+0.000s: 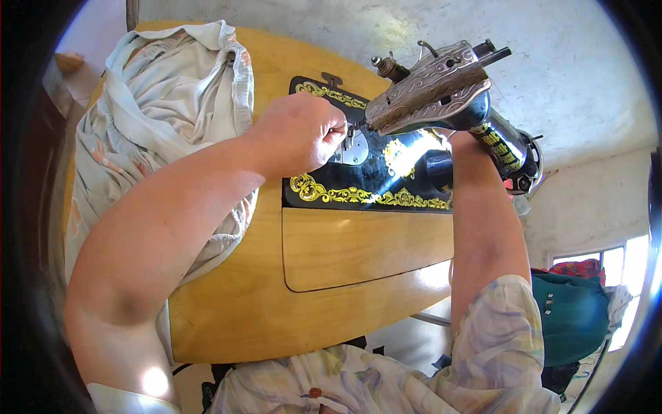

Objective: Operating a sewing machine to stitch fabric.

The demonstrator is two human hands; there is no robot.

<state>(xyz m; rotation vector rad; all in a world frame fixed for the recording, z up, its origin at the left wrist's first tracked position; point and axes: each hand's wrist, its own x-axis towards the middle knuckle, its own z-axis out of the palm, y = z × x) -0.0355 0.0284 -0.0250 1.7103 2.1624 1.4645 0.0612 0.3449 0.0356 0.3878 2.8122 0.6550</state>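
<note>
A black sewing machine with gold scrollwork has its bed [386, 159] let into the wooden table. My left hand [300, 131] is closed, fingertips curled together beside the presser foot and the round metal needle plate [356, 150]. Whatever it may be pinching is hidden. My right forearm [486, 214] reaches up on the right and passes behind the machine's arm [496, 141], so the right hand's fingers are out of sight. Ornate silver plating covers the machine head [427, 90], just right of my left hand. A pale garment [186, 90] with a gathered edge lies bunched left of the machine, partly under my left forearm.
The curved wooden tabletop [365, 248] extends toward my lap. A handwheel [534, 162] sits at the machine's right end. Behind the table stands a grey wall [579, 76]. Dark green cloth [569, 310] hangs at the lower right, near a bright window [617, 262].
</note>
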